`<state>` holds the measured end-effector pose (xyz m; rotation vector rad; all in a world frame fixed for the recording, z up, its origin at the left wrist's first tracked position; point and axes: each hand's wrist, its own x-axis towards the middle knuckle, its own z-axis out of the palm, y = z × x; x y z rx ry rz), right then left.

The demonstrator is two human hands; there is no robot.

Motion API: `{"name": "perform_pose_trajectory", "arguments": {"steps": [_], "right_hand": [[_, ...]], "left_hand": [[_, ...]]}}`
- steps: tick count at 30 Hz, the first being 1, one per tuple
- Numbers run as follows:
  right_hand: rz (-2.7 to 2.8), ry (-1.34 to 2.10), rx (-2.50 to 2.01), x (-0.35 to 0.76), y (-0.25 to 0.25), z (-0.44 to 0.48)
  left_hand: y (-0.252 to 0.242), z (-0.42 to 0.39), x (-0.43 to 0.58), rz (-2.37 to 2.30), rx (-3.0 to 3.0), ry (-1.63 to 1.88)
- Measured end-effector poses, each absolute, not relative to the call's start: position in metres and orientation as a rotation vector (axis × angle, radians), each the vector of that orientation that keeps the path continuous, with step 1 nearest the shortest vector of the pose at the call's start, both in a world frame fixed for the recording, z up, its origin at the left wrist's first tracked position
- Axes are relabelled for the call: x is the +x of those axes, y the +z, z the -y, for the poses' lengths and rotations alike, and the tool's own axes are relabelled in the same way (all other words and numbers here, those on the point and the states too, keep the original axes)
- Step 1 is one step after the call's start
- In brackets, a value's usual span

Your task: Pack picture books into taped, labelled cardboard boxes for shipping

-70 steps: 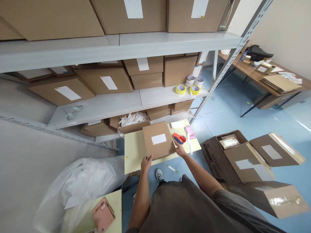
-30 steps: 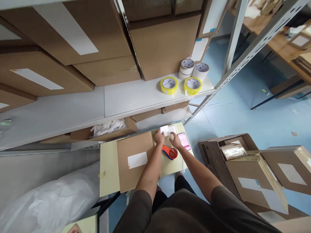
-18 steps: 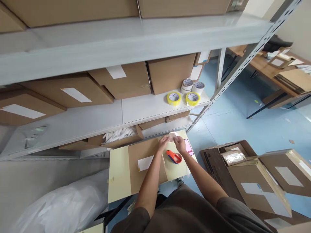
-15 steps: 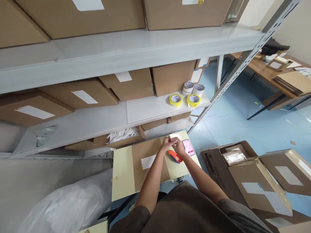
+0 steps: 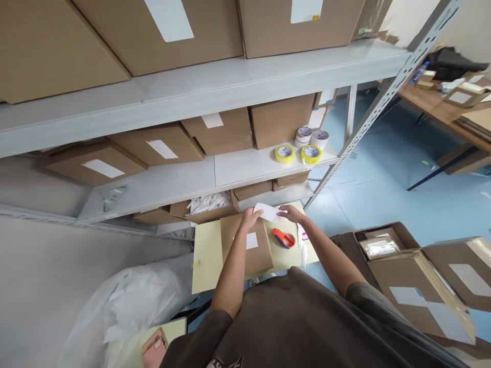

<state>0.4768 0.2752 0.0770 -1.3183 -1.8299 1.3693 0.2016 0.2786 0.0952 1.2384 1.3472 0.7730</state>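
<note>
Matt cardboard is seen in the carton; smooth paper, in the slip near the carton's far corner; plastic, in the tape dispenser right of the carton; crinkled plastic, in the bag left of the carton.

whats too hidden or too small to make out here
Head view:
White rectangular label on the brown cardboard box: partly behind the left forearm.
Flat pink item: partly behind the right forearm.
White paper slip: any print too small.
Topmost brown cardboard boxes: cut by top edge.

Packing storeroom: metal shelving stacked with labelled cartons, tape rolls, boxes on floor.
</note>
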Motion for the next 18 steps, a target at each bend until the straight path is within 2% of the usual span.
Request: {"name": "perform_pose_trajectory", "arguments": {"steps": [11,18], "right_hand": [[1.765,1.636,-1.202,0.477,0.086,-0.296],[1.754,1.762,-1.176,0.470,0.090,-0.305]], "left_hand": [[0.084,-0.234,0.217,-1.551,0.719,1.080],[0.082,-0.213,0.225,-1.545,0.653,1.171]]}}
